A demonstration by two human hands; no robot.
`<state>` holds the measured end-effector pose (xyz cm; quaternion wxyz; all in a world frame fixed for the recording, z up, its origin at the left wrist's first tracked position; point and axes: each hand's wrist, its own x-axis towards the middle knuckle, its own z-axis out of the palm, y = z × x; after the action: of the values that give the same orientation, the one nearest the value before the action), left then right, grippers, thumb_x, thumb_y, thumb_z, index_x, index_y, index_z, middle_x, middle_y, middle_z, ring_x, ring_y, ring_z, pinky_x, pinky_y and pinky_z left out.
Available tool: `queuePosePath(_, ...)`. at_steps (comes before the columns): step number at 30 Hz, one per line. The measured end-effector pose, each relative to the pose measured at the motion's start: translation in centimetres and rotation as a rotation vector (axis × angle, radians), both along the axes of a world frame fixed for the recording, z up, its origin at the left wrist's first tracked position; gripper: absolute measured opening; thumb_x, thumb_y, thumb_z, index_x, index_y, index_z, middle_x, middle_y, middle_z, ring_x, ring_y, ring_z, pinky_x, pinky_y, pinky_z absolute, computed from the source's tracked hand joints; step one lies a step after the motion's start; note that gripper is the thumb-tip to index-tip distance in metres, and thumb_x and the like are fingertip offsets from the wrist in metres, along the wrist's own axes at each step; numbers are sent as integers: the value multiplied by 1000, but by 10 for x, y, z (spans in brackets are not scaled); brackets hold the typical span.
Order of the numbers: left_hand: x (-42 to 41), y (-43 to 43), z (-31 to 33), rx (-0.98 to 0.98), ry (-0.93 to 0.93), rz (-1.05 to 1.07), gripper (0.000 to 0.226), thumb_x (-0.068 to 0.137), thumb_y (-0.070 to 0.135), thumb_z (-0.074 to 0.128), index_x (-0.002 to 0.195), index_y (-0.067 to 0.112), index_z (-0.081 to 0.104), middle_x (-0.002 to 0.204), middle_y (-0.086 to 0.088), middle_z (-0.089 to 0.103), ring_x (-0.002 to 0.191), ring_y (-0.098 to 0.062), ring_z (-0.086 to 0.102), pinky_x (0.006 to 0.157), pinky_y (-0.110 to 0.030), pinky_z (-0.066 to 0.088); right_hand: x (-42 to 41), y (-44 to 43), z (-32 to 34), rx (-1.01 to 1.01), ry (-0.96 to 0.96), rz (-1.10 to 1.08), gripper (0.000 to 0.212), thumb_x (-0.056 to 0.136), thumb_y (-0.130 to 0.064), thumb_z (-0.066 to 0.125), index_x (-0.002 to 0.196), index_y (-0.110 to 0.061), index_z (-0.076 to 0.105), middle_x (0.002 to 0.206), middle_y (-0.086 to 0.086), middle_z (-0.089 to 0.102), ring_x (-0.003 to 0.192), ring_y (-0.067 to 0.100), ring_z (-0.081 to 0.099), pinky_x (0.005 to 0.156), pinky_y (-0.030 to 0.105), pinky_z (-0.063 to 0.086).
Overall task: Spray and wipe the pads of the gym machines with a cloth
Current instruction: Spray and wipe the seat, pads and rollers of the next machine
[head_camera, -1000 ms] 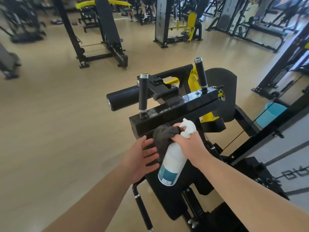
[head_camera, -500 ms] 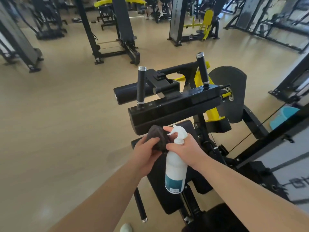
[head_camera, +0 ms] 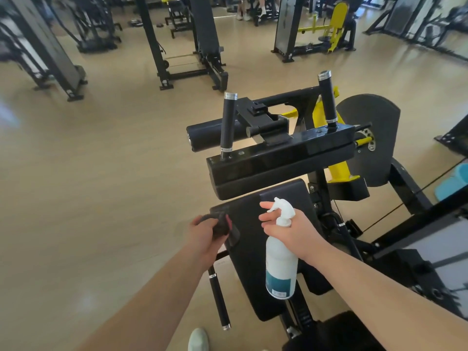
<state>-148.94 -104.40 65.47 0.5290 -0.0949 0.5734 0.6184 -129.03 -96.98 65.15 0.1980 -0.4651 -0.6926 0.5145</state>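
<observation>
1. The cloth point(head_camera: 220, 223), dark grey and bunched, was at the upper left corner of the long black pad point(head_camera: 249, 272) of the nearest machine. It overlapped the pad's left edge. Motion blur prevented confirming whether it pressed on the surface.
2. The left hand point(head_camera: 205, 238) gripped the cloth, fingers curled round the bundle from above.
3. The spray bottle point(head_camera: 281, 264), white with a teal label, hung nozzle-up over the middle of the same pad, to the right of the cloth and apart from it.
4. The right hand point(head_camera: 293, 230) held the bottle by its neck, which was caught between the fingers just under the trigger head. The thumb and forefinger were stretched loosely leftward. No finger was seen on the trigger.
5. Above the long pad sat a black beam with a narrower pad point(head_camera: 276, 182) on its underside, and two upright grips point(head_camera: 228, 122) with metal end caps stood on the beam.
6. A black roller pad point(head_camera: 203, 135) projected left behind the beam. A round black cover point(head_camera: 374, 138) and yellow frame parts point(head_camera: 340, 171) stood to the right.
7. A further grip point(head_camera: 218, 298) hung below the pad's left side, and a pale shoe point(head_camera: 198, 339) showed at the bottom edge.
8. Other machines point(head_camera: 202, 46) stood well apart on the tan floor point(head_camera: 101, 173).
</observation>
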Motion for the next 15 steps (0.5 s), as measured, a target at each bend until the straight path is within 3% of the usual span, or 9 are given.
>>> queuePosePath(4, 4, 6, 14, 49, 84, -45, 56, 95, -10, 55, 141, 18, 38, 134, -24, 51, 116, -39, 63, 95, -47, 57, -6, 4, -4, -18, 7, 0, 25, 93, -22, 71, 115, -33, 73, 120, -36, 59, 111, 3, 61, 87, 18, 44)
queuePosePath(8, 7, 12, 36, 193, -44, -2, 73, 97, -11, 31, 159, 27, 22, 157, -24, 33, 138, -47, 45, 117, -56, 37, -7, 6, -5, -19, 18, -8, 26, 92, -24, 72, 115, -36, 73, 122, -32, 63, 111, 5, 62, 89, 22, 48)
queuePosePath(10, 6, 15, 38, 183, -38, -4, 76, 97, -14, 26, 160, 28, 20, 160, -24, 30, 139, -48, 45, 118, -58, 35, -7, 7, -5, -19, 15, -8, 28, 92, -24, 72, 117, -36, 72, 120, -30, 64, 110, 7, 63, 89, 23, 48)
queuePosePath(12, 6, 16, 36, 141, 26, -21, 62, 102, -12, 31, 154, 21, 31, 152, -27, 43, 129, -44, 56, 113, -57, 43, -6, 7, -4, -24, 16, -6, 28, 92, -24, 72, 116, -38, 71, 119, -29, 65, 109, 7, 64, 91, 25, 49)
queuePosePath(15, 7, 16, 32, 127, 66, -77, 28, 106, -4, 40, 124, 7, 57, 133, -26, 61, 115, -37, 67, 108, -51, 50, -4, 8, -3, -29, 20, -5, 26, 92, -24, 72, 112, -40, 72, 121, -28, 66, 110, 8, 64, 95, 30, 51)
